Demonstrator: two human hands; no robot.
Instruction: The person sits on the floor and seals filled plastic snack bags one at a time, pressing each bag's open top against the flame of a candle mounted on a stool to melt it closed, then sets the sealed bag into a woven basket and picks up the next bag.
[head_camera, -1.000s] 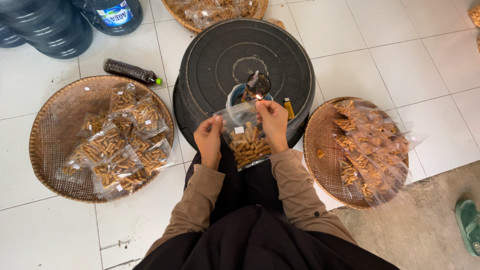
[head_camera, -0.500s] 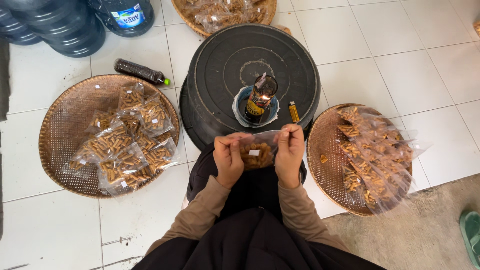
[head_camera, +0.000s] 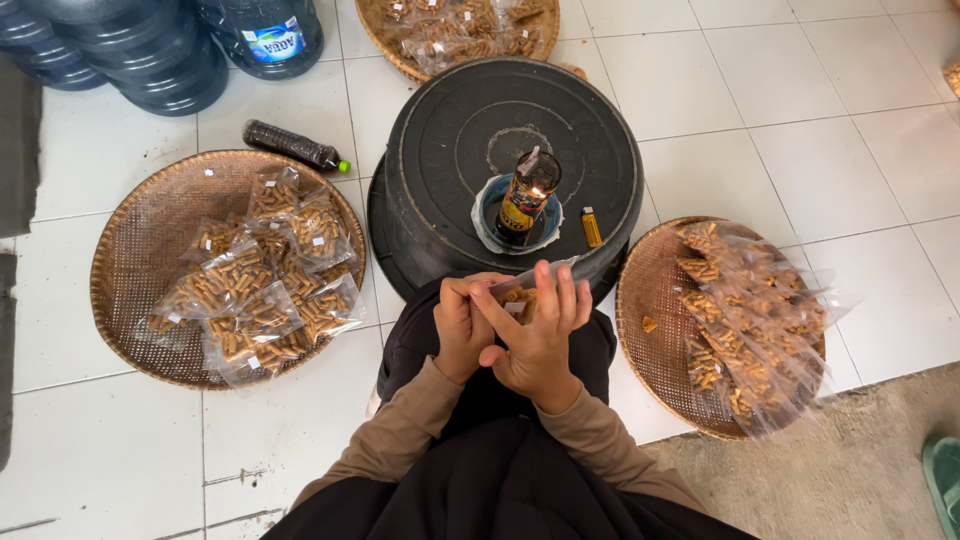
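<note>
Centrally, left hand (head_camera: 462, 325) and right hand (head_camera: 538, 335) together grasped a clear snack bag (head_camera: 520, 295) just beside the black drum's (head_camera: 450, 160) near edge, between two woven trays (head_camera: 130, 270).

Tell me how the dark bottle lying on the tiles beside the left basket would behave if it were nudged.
The dark bottle lies on its side on smooth floor tiles, so it would probably roll rather than tip. It looks full of dark contents, so likely fairly heavy for its size. Rolling toward the woven basket, the rim would probably stop it.
</note>
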